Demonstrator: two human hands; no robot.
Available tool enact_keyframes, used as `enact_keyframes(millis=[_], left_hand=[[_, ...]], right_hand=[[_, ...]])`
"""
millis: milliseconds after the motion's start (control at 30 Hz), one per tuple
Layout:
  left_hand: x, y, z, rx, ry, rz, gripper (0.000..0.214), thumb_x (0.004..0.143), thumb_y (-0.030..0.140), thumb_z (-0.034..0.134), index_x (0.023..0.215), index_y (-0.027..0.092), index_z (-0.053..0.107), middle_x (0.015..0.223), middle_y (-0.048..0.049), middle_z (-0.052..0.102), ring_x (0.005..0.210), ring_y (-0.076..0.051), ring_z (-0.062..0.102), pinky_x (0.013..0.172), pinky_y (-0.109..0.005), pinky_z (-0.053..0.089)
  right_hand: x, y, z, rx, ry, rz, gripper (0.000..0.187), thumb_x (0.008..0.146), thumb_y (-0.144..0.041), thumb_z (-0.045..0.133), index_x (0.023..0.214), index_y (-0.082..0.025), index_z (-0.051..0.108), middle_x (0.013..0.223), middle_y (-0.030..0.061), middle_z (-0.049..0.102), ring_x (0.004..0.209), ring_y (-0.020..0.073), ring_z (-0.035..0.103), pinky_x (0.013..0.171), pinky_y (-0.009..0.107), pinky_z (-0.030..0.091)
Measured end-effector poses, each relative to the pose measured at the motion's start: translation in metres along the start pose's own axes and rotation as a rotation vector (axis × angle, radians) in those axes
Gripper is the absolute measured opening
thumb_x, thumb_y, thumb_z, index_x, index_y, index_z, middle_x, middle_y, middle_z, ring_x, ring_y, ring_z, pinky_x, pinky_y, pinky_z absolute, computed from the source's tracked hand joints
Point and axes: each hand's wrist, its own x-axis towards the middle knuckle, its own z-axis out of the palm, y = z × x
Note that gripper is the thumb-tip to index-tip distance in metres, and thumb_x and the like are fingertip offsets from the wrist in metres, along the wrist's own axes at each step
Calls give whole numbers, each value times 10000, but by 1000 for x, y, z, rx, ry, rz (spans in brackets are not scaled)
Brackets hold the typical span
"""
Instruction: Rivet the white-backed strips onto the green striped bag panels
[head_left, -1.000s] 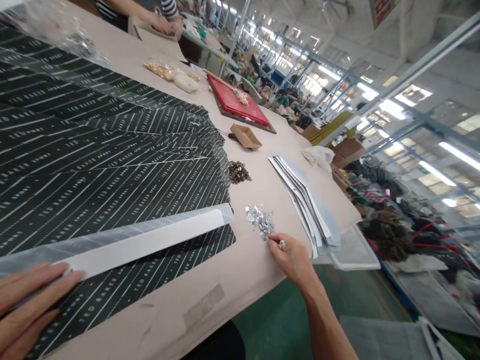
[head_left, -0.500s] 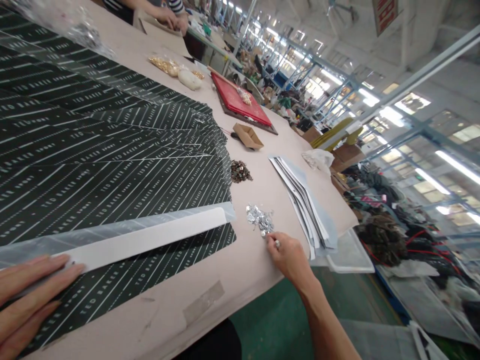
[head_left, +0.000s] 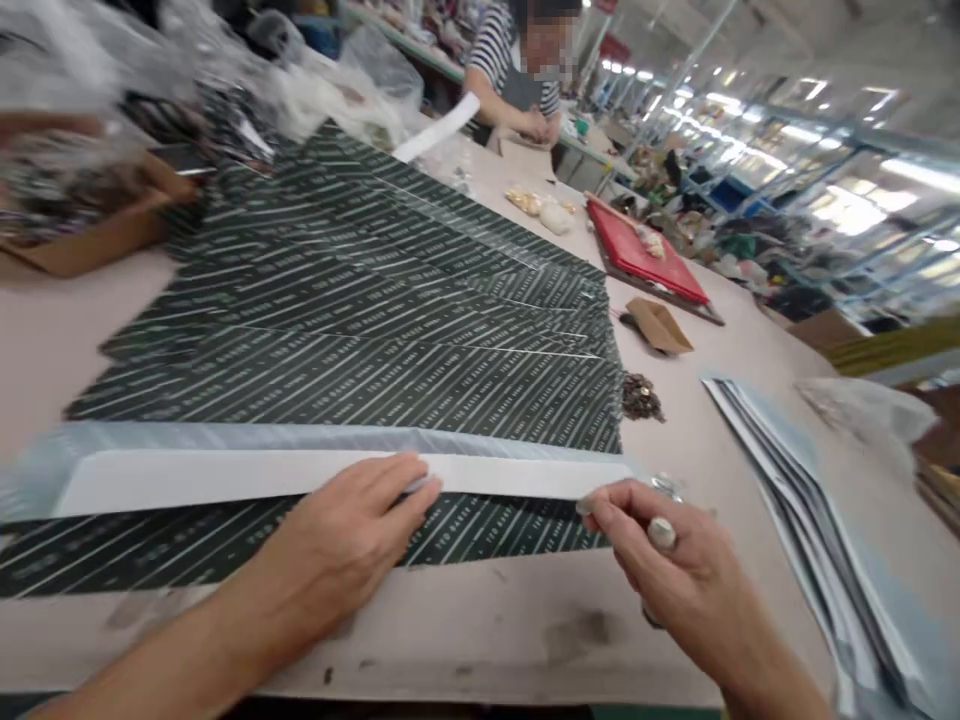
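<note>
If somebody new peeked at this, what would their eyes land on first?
Probably the big dark striped sheet, spread over the table, with a long white strip along its near side. The left hand rests on that strip, while the right hand pinches a small pale piece near its right end. Farther back, right of the sheet, a bright red slab stands out.

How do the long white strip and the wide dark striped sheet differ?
The long white strip looks plain; the wide dark striped sheet carries white lettering. The strip is narrow; the sheet spreads broadly. The strip lies on top, the sheet beneath. Both look thin.
</note>
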Motion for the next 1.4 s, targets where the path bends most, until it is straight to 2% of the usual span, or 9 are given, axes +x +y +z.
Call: enact_keyframes(millis=[67, 167, 267, 400, 567, 900, 1133, 1400], left_hand=[[1, 2, 1, -6, -12, -13, 319, 1009, 130, 373, 1252, 141, 580, 1267, -105, 573, 1191, -241, 549, 1033, -396, 502], [1, 2, 1, -36, -27, -37, 295, 1000, 113, 383, 1223, 125, 575, 1219, -111, 565, 1156, -244, 550, 997, -407, 529], [1, 2, 0, -70, -62, -65, 277, 991, 108, 404, 1215, 118, 568, 1140, -106, 575, 1083, -240, 573, 936, -405, 557], [0, 3, 0, -99, -77, -71, 289, 985, 114, 435, 1252, 101, 543, 1118, -109, 578, 1095, -246, 568, 932, -399, 565], [-1, 2, 1, -105, -81, -71, 288, 981, 119, 451, 1252, 91, 545, 1148, -116, 571, 1122, -259, 555, 952, -406, 564], [-2, 1, 3, -127, -82, -65, 281, 988, 133, 445, 1241, 70, 552, 1127, -113, 576, 1130, -258, 557, 1004, -425, 563], [-4, 0, 5, -124, -51, -47, 265, 985, 140, 460, 1219, 74, 568, 1151, -123, 581, 1134, -265, 563, 995, -434, 572], [-5, 1, 5, -107, -1, -53, 238, 984, 118, 430, 1150, 87, 598, 1151, -115, 592, 1113, -255, 577, 965, -413, 574]], right_hand=[[19, -27, 21, -59, -45, -164, 296, 926, -356, 495, 693, -221, 617, 537, -32, 544, 498, 124, 500, 494, 235, 370], [41, -53, 55, -131, -151, -305, 272, 926, -277, 470, 682, -215, 574, 574, -33, 581, 506, 115, 502, 510, 242, 344], [54, -60, 82, -224, -206, -375, 243, 925, -234, 457, 702, -211, 550, 611, -22, 599, 534, 123, 522, 546, 255, 337], [59, -56, 100, -319, -210, -413, 233, 923, -217, 445, 702, -213, 520, 617, -10, 586, 552, 138, 531, 571, 264, 339], [60, -50, 105, -335, -192, -436, 224, 921, -209, 443, 707, -214, 508, 630, -6, 579, 563, 143, 535, 586, 266, 341], [63, -53, 101, -259, -261, -340, 224, 911, -225, 477, 694, -213, 530, 611, -29, 574, 558, 130, 505, 586, 252, 329], [57, -48, 112, -392, -187, -376, 174, 898, -234, 445, 727, -220, 475, 644, 7, 568, 602, 175, 531, 629, 292, 321], [64, -62, 109, -511, -284, -252, 165, 869, -194, 445, 706, -216, 451, 660, 47, 616, 617, 190, 559, 615, 293, 284]])
